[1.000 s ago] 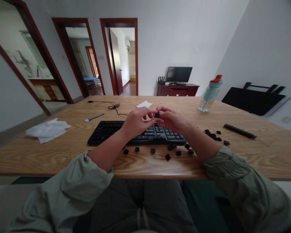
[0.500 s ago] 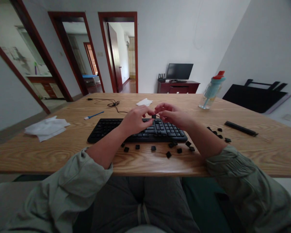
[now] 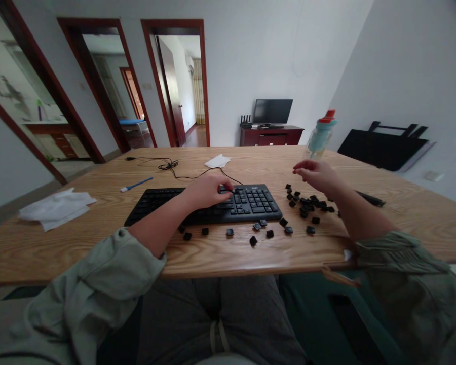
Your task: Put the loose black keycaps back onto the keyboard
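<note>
My left hand (image 3: 208, 191) rests over the middle of the black keyboard (image 3: 197, 218), thumb and forefinger pinched together. What they pinch, if anything, is lost against the dark keys. My right hand (image 3: 317, 175) hovers to the right of the keyboard, above and behind a heap of loose black keycaps (image 3: 307, 204). Its thumb and fingers are drawn together, and nothing I can name shows in them. Along the keyboard's front edge lie several more keycaps (image 3: 253, 241), spread over the wooden table (image 3: 220, 258).
A water bottle (image 3: 321, 134) stands behind my right hand. A black stick-like object (image 3: 370, 198) lies right of my forearm. On the left are a blue brush (image 3: 137, 184) and white tissues (image 3: 57, 208). The keyboard's cable (image 3: 171, 165) and folded paper (image 3: 218, 161) lie behind.
My hands have parted: the right moved away to the right, over by the keycap heap, while the left came lower onto the keyboard. A keycap seen at the left fingertips no longer shows clearly.
</note>
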{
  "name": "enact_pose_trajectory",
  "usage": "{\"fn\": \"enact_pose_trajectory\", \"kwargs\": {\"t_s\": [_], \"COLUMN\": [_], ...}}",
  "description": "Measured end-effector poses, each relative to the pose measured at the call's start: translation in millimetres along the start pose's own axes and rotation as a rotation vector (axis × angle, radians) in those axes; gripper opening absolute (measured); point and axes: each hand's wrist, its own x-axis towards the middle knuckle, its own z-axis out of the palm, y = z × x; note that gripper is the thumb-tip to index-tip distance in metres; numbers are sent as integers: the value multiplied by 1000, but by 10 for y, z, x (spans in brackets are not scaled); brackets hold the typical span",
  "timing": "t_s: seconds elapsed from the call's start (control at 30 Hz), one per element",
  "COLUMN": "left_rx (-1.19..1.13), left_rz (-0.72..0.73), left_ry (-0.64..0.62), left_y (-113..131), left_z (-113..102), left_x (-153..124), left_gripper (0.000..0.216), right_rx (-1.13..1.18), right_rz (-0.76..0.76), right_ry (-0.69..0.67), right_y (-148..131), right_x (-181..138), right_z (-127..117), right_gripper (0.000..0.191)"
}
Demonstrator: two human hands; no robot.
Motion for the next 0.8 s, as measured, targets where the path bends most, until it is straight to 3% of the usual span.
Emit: {"fn": "enact_pose_trajectory", "kwargs": {"t_s": [0.13,0.33,0.47,0.67,0.8], "left_rx": [53,79,109,248,304], "left_rz": [35,331,466,368,265], "left_ry": [-96,-181,-186,-304,-378], "left_y": [144,824,967,846,935], "left_z": [56,276,528,870,942], "left_x": [133,320,660,1131,1244], "left_gripper": [9,12,17,16,17], "right_rx": [-165,-369,-425,-424,-378], "right_rz": [45,194,204,210,235], "right_ry": [-33,-134,-304,-397,-393], "right_y": [237,573,745,748,833], "right_x": [48,94,83,87,113], "right_z": [-48,-315,-427,-356,-302], "right_gripper": [22,19,17,39,34]}}
